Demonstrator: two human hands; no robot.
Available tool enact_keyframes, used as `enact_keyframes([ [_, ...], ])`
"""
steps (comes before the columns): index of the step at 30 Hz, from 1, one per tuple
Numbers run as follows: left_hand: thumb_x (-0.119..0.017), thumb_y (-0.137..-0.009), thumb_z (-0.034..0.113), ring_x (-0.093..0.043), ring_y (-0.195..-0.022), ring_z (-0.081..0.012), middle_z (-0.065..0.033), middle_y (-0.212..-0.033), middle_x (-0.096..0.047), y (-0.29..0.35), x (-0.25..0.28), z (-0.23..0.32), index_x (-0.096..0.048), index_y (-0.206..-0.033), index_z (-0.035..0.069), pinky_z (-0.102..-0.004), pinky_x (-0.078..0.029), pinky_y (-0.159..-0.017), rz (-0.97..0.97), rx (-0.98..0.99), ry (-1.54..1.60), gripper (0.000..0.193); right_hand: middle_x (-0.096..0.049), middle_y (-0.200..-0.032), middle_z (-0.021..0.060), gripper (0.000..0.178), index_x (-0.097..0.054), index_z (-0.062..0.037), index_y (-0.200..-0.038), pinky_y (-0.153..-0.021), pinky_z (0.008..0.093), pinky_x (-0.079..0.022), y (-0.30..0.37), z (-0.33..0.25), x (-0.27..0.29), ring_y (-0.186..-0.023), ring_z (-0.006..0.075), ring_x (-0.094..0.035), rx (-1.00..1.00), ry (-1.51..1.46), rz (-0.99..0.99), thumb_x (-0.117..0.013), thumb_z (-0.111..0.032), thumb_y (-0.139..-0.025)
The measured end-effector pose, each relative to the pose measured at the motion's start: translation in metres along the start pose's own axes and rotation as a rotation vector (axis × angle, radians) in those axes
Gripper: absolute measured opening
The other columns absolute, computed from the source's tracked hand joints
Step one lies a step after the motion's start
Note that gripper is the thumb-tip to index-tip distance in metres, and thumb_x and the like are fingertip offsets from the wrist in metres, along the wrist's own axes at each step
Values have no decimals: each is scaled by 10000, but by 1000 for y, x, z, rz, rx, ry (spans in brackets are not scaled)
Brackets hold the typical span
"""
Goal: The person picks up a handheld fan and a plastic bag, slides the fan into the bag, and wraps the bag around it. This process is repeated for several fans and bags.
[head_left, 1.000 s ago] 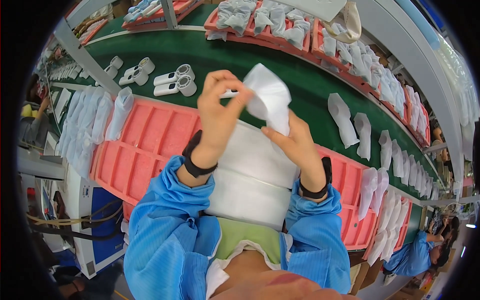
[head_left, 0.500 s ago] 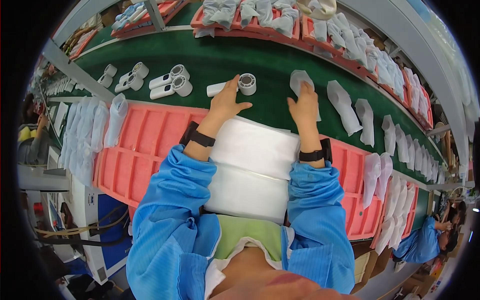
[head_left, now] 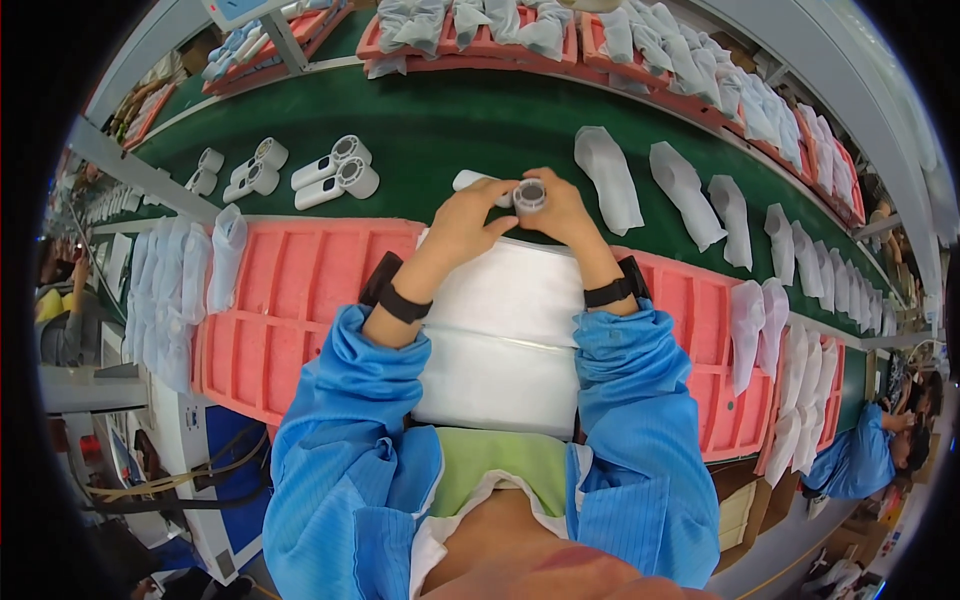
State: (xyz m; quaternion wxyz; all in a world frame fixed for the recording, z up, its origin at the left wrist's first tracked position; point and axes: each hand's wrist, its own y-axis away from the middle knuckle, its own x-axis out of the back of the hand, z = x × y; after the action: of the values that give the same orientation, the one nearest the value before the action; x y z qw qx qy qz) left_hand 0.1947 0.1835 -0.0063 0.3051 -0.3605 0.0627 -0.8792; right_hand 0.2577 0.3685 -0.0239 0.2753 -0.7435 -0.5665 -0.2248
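Observation:
Both hands are on a white handheld fan (head_left: pixel 531 197) above the green belt (head_left: pixel 450 120). My left hand (head_left: pixel 470 218) is closed over its handle, whose white end sticks out past the fingers. Around the round, ringed head curls my right hand (head_left: pixel 562 208), fingers closed on its far and right sides. Below my wrists lies a stack of thin white pouches (head_left: pixel 500 300) in two overlapping piles. A wrapped fan (head_left: pixel 610 180) in a translucent white pouch rests on the belt to the right of my right hand.
Bare white fans (head_left: pixel 335 175) lie in pairs on the belt at left. Several wrapped ones (head_left: pixel 685 195) line it at right. Pink compartment trays (head_left: pixel 300 300) flank the pouches, with wrapped pieces on their outer ends. Loaded trays (head_left: pixel 470 45) stand on the far side. A grey post (head_left: pixel 160 170) rises at left.
My right hand has left the wrapped fan at right and moved left onto the bare fan's head. The bare fan has shifted right with my left hand on it.

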Motion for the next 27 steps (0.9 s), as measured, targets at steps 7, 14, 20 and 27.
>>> enact_keyframes([
  [7,-766,-744,160,-629,-776,-279,-99,-912,-616,23,-40,83,-614,-934,61,-349,-501,-652,-26,-47,-86,262,-669,-974,186,612,-564,3,-1121,-789,361,-523,10,-44,55,-894,301,-669,4,14,504,-808,-191,-593],
  [14,-752,-760,233,-629,-777,-279,-83,-862,-604,29,-78,75,-588,-821,75,-368,-493,-630,-60,-92,-264,236,-660,-956,93,603,-572,-16,-1119,-780,316,-505,53,-91,111,-867,187,-635,70,-218,573,-807,-211,-599],
  [20,-749,-801,211,-604,-690,-198,-76,-792,-622,26,-63,58,-628,-835,48,-318,-469,-591,-129,65,48,205,-634,-964,38,587,-567,-22,-1104,-778,273,-490,92,-96,152,-860,116,-600,125,-346,467,-791,-135,-572],
  [27,-684,-888,153,-521,-628,-65,14,-737,-608,12,-23,49,-644,-880,33,-227,-403,-553,-82,210,730,127,-620,-952,40,565,-559,-13,-1100,-805,261,-466,112,-98,169,-871,119,-593,182,-434,292,-762,-83,-577],
])
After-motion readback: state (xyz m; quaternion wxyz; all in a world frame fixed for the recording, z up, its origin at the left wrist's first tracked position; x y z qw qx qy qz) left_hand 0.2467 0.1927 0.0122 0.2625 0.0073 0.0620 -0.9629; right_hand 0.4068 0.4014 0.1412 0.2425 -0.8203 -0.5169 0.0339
